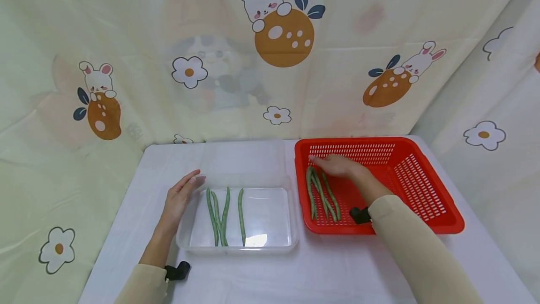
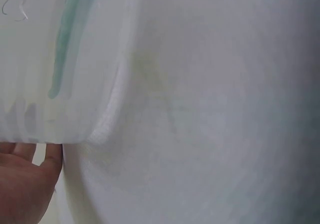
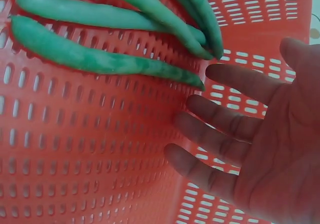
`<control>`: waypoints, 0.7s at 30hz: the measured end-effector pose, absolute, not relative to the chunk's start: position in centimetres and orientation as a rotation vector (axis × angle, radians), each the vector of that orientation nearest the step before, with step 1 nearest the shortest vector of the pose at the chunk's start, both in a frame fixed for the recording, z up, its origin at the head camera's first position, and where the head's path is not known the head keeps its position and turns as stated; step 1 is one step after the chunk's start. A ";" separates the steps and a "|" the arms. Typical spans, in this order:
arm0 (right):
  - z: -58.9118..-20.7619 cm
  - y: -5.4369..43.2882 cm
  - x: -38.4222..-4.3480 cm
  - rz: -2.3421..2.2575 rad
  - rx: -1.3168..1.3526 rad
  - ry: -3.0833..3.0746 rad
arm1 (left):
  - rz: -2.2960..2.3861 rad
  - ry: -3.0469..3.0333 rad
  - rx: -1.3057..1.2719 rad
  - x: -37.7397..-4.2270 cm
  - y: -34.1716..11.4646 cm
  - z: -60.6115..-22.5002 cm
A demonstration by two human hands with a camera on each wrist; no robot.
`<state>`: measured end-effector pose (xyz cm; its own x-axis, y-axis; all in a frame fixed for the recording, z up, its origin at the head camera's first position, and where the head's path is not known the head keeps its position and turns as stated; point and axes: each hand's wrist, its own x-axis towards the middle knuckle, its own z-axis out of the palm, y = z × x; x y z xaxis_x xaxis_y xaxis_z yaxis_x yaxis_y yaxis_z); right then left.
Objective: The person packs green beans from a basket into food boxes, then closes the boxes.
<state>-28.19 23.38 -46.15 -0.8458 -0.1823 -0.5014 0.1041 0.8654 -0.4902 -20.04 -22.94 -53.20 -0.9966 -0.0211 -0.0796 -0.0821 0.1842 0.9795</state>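
Note:
Several green beans (image 3: 95,60) lie side by side at the left end of a red slotted plastic basket (image 1: 422,191). Over that end is my right hand (image 1: 335,165); in the right wrist view its fingers (image 3: 220,129) are spread and hold nothing, close to the bean tips. A clear plastic box (image 1: 270,219) stands left of the basket with several more green beans (image 1: 225,217) lying lengthwise in it. My left hand (image 1: 179,198) rests against the box's left side, fingers extended. Only part of that hand shows in the left wrist view, beside the box wall.
The white-covered table (image 1: 253,276) carries both containers, with a narrow gap between them. Behind it hangs a cream curtain (image 1: 337,83) printed with rabbits, fruit and flowers. Black wrist cameras sit at both cuffs, the right one (image 1: 360,215) over the basket's near rim.

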 end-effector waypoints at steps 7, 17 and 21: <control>-46.5 22.8 -28.1 -0.690 -0.040 2.483 | 1.971 2.380 -0.114 -20.0 -22.9 -53.1; -47.1 22.7 -28.1 -0.767 -0.102 2.572 | 1.964 2.383 -0.120 -20.0 -22.8 -53.1; -47.0 22.7 -28.1 -0.900 -0.165 2.610 | 1.973 2.391 -0.130 -20.1 -22.9 -53.2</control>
